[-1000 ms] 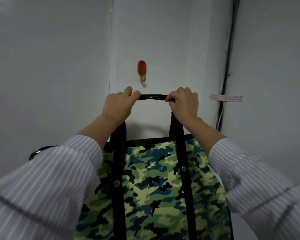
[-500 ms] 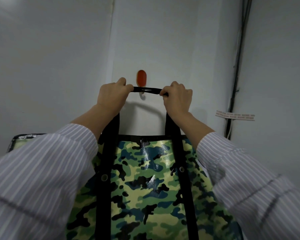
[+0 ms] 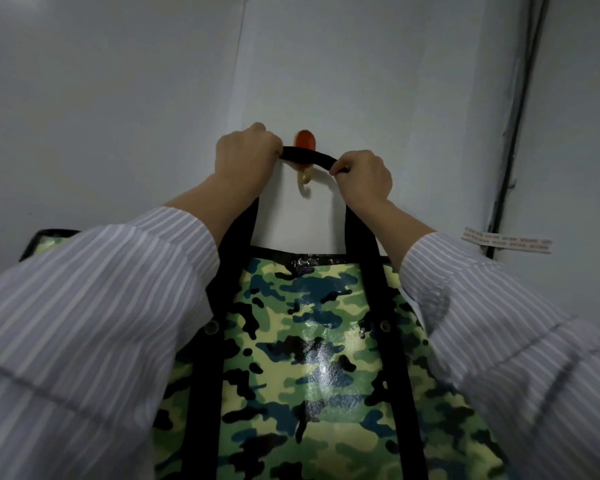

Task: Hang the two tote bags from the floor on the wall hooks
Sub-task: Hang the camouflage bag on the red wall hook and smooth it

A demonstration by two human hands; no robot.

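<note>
Step in hand: hooking the first bag. The left hand (image 3: pixel 245 157) and right hand (image 3: pixel 362 174) were each closed around the black strap (image 3: pixel 309 158) of the camouflage tote bag (image 3: pixel 312 358), stretching it across the red wall hook (image 3: pixel 305 157), above the prong. The next move likely called for lowering the strap behind the prong, then releasing. Cables (image 3: pixel 513 133) and a taped label (image 3: pixel 506 244) lay to the right, well apart; nothing obstructed the hook.
</note>
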